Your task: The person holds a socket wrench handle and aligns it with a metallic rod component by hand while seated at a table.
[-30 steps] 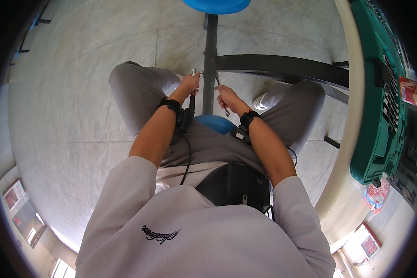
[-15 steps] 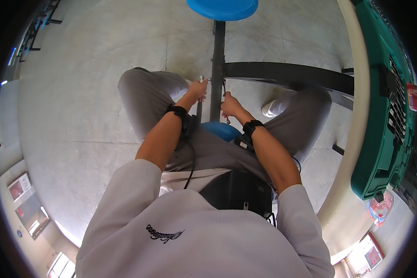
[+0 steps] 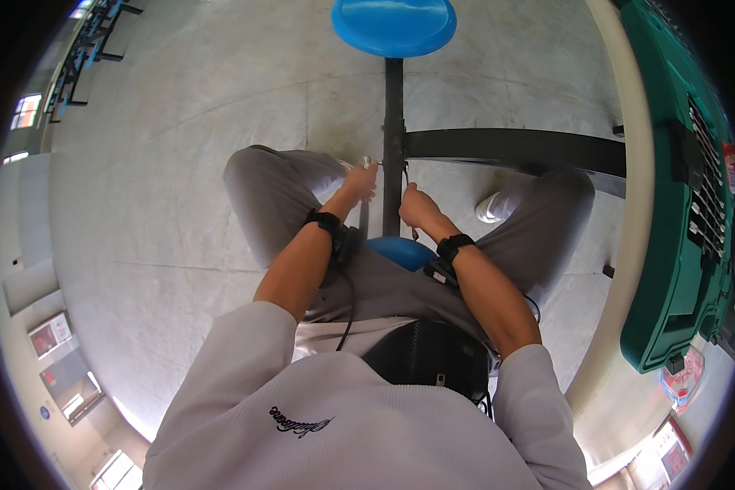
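Observation:
I sit astride a blue round seat (image 3: 400, 252) on a dark metal beam (image 3: 393, 147), mostly hidden beneath me. My left hand (image 3: 358, 184) is closed at the beam's left side. A shiny silver metal tool (image 3: 367, 162) shows at its fingers, its tip toward the beam; its exact kind is unclear. On the other side, my right hand (image 3: 421, 206) wraps round the middle of a slim wrench (image 3: 415, 234). The wrench's far end reaches the beam near its junction with a thick side bar (image 3: 514, 149).
Another blue round seat (image 3: 394, 24) tops the beam's far end. At right, an open green tool case (image 3: 657, 318) lies on a pale tabletop (image 3: 580, 408), with a plastic-wrapped red item (image 3: 683, 380) beside it. Grey concrete floor (image 3: 155, 204) spreads to the left.
The whole view has shifted, so the scene sits lower and slightly right. Both hands keep their grips beside the beam, with little visible movement relative to it.

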`<state>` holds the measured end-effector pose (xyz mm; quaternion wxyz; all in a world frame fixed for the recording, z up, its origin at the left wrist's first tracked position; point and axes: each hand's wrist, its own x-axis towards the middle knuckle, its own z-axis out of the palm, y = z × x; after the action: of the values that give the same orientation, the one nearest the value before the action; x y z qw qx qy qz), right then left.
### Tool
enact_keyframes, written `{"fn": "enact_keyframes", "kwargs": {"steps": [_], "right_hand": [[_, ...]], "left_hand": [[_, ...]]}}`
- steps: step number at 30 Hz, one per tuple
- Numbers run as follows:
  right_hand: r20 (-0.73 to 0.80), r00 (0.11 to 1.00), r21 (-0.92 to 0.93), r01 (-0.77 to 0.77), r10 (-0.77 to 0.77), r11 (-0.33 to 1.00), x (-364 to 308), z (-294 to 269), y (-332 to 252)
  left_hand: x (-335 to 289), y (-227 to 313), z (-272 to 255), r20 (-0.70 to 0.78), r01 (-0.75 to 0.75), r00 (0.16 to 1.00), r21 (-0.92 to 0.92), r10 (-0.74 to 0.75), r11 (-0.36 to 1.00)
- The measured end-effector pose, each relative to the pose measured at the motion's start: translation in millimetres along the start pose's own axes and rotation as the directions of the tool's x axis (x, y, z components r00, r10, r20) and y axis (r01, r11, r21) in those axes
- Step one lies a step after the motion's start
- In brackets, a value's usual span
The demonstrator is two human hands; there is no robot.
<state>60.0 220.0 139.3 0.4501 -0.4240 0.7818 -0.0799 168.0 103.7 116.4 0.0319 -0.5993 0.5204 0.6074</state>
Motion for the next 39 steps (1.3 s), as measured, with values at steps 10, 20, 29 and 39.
{"fn": "enact_keyframes", "kwargs": {"steps": [10, 20, 29, 39], "right_hand": [[0.104, 0.994, 0.179, -0.04, 0.022, 0.983, 4.2, -4.0, 3.8], [0.027, 0.998, -0.044, 0.063, -0.062, 0.997, 9.8, 8.0, 29.1], [0.037, 0.993, -0.091, 0.119, -0.116, 0.989, 1.9, -0.4, 16.1], [-0.024, 0.996, 0.092, 0.092, -0.09, 0.991, 9.8, -1.6, 14.2]], "left_hand": [[4.0, -0.5, -3.1, 0.017, 0.039, 0.999, -0.007, -0.038, 0.999], [7.4, -1.3, -1.9, 0.034, 0.06, 0.998, -0.013, -0.06, 0.998], [5.8, 0.9, -1.3, 0.05, 0.056, 0.997, -0.035, -0.054, 0.998], [7.9, 0.2, -1.6, 0.036, 0.061, 0.998, -0.077, -0.058, 0.995]]}}
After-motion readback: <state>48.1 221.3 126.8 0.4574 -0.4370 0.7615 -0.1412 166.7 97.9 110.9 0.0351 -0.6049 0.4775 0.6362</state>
